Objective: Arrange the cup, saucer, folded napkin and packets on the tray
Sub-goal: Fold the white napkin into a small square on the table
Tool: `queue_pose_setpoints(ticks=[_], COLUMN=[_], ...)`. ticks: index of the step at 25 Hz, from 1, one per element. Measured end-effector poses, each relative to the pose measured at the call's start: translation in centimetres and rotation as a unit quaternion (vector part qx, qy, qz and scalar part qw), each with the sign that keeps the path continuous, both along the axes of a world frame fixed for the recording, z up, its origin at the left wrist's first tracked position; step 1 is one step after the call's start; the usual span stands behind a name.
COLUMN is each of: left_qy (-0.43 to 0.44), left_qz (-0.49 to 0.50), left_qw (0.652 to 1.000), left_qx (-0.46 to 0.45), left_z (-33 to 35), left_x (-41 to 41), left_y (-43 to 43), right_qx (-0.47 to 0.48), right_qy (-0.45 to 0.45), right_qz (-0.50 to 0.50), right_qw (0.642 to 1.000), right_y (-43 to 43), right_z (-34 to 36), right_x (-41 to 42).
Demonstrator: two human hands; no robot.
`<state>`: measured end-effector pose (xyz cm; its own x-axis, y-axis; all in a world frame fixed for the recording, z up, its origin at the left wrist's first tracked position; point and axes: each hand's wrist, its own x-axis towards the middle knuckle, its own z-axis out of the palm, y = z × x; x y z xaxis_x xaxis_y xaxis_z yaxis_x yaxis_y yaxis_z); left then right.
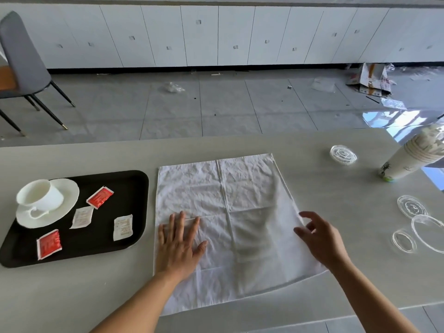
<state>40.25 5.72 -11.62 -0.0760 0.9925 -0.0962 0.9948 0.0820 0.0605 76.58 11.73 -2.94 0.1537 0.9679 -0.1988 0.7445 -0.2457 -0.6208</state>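
1. On the grey table [312,164], just right of the black rounded tray [134,183], the white creased cloth napkin [240,200] lies fully spread, not yet folded.
2. Left hand [180,246] presses flat on it, fingers splayed; right hand [322,239] hovers at the right edge, fingers loosely open, gripping nothing.
3. White cup [40,193], white saucer [64,200] and the red and white packets [99,197] already sit on the tray.
4. Advice: pin one side, bring edge to edge along the existing creases — then smooth before lifting.

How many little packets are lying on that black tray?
4, all flat on the tray. A red packet lies right of the saucer, a white packet just below it, another white packet toward the right edge, another red packet nearest. None seem hidden.
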Motion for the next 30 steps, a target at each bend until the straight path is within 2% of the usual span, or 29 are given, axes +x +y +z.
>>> queue_pose_setpoints(ticks=[2, 3, 4, 7, 10, 17, 21, 26, 30], left_qy=[0.005, 0.010, 0.013, -0.006, -0.037, -0.005, -0.050, -0.146, -0.128], left_qz=[0.002, 0.002, 0.001, 0.002, -0.009, -0.038, -0.044, -0.089, -0.140], left_qw=[1.000, 1.000, 1.000, 1.000, 0.999, 0.999, 0.997, 0.985, 0.982], left_qx=[0.001, 0.000, -0.003, 0.000, 0.010, -0.023, -0.031, 0.027, 0.005], left_z=[0.1, 0.2, 0.4, 0.9, 0.6, 1.4, 2.5, 4.1, 4.8], left_x=[0.0, 0.0, 0.1, 0.3, 1.0, 1.0, 0.7, -0.5, -1.7], left_y=[0.0, 0.0, 0.1, -0.4, -2.5, -4.3, -4.9, -8.4, -10.5], right_qx=[0.006, 0.016, 0.038, 0.060, 0.044, 0.077, 0.070, 0.085, 0.138], right_qy=[-0.168, -0.229, -0.254, -0.228, -0.261, -0.263, -0.246, -0.224, -0.178], right_qz=[-0.013, 0.000, 0.027, 0.162, 0.252, 0.243, 0.240, 0.259, 0.287], right_qw=[0.986, 0.973, 0.966, 0.958, 0.931, 0.930, 0.936, 0.936, 0.931], right_y=[-0.2, -0.4, -0.8, -2.7, -4.4, -5.7, -5.6, -5.7, -6.2], right_z=[0.0, -0.3, -0.8, -3.1, -6.3, -7.7, -7.5, -6.6, -5.7], right_x=[1.3, 1.5, 1.4, -1.5, -3.2, -1.1, -1.4, -0.9, 1.4])
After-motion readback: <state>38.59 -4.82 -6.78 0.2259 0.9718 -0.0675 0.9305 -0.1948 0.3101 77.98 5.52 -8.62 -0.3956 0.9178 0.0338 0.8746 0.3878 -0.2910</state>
